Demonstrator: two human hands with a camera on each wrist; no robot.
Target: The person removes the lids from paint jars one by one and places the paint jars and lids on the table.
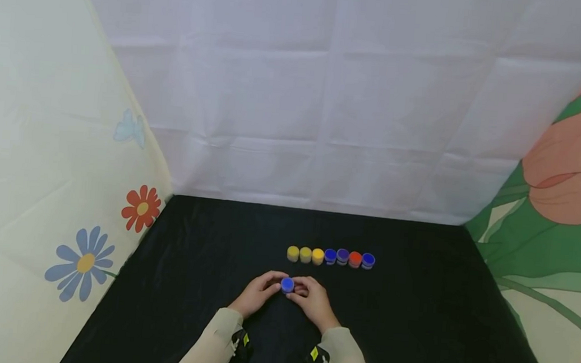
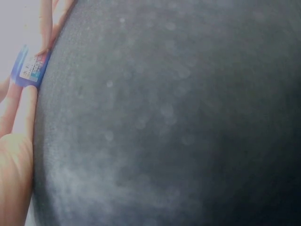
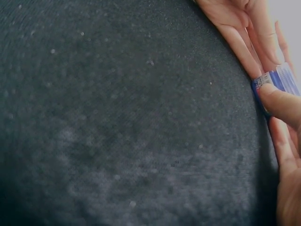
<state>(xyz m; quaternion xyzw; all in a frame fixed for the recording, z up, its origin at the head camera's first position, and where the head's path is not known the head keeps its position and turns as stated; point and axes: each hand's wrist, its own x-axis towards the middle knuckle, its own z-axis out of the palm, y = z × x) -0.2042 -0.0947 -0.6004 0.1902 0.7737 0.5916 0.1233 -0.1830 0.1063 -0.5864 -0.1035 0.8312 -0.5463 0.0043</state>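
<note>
A small round jar with a blue lid is between both hands, low over the black cloth. My left hand holds its left side with thumb and fingers. From the right, my right hand grips the same jar, the thumb on the near side. A printed label shows on the jar's side in the left wrist view. In the right wrist view a thumb presses over part of the jar.
Beyond the hands, a row of several similar jars stands side by side: yellow jars at the left, then blue, a purple jar, a red jar and blue. Black cloth covers the table. White cloth hangs behind, with flower-printed cloths at both sides.
</note>
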